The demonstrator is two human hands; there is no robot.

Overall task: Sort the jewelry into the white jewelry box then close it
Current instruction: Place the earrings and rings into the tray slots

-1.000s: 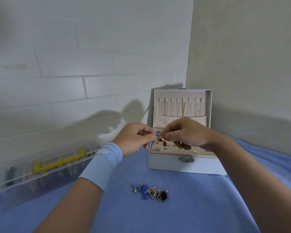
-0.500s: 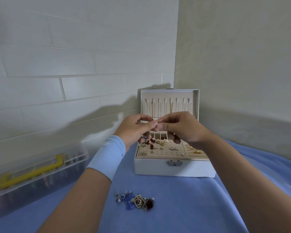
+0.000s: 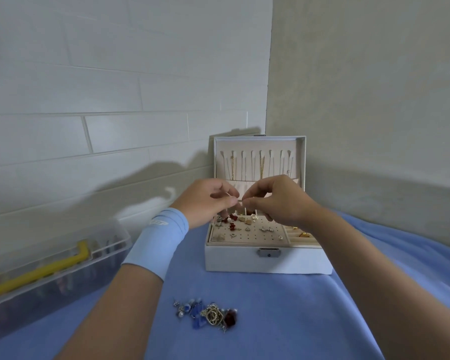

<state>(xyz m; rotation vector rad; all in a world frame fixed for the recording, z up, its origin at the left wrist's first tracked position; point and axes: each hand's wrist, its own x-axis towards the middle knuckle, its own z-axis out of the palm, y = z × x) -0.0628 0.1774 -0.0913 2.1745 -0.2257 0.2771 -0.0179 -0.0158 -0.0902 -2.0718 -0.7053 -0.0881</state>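
**Both hands pinched over the open box, panel directly beneath**

I have the left hand [image 3: 208, 201] and the right hand [image 3: 273, 201] raised over the white jewelry box [image 3: 244, 261], with their fingertips meeting above its back half. On each hand the thumb and forefinger are drawn tight together and the other fingers are curled in behind. Between the two pinches sits a small piece [image 3: 240, 199], too tiny for me to name. I judge it to be an earring being readied for its slot.

The relation that matters is vertical. The perforated panel [image 3: 255, 233] lies straight below the pinch and slightly toward me, with several studs already seated in its left and back rows and free holes toward the front. The piece is above the box but not yet in it. Neither hand is clearly nearer, since they meet almost at the panel's midline.

Both wrists are bent down, palms facing each other, and the forearms converge from either side. The left one wears a blue wristband [image 3: 159, 240].

The lid [image 3: 257, 144] stands upright behind the hands, so closing is not yet in play. The unsorted pile of jewelry [image 3: 205, 314] lies on the blue cloth [image 3: 283, 320] well short of the box. Its long axis runs left to right, and it is closer to my left forearm. By my reckoning plenty of sorting remains.
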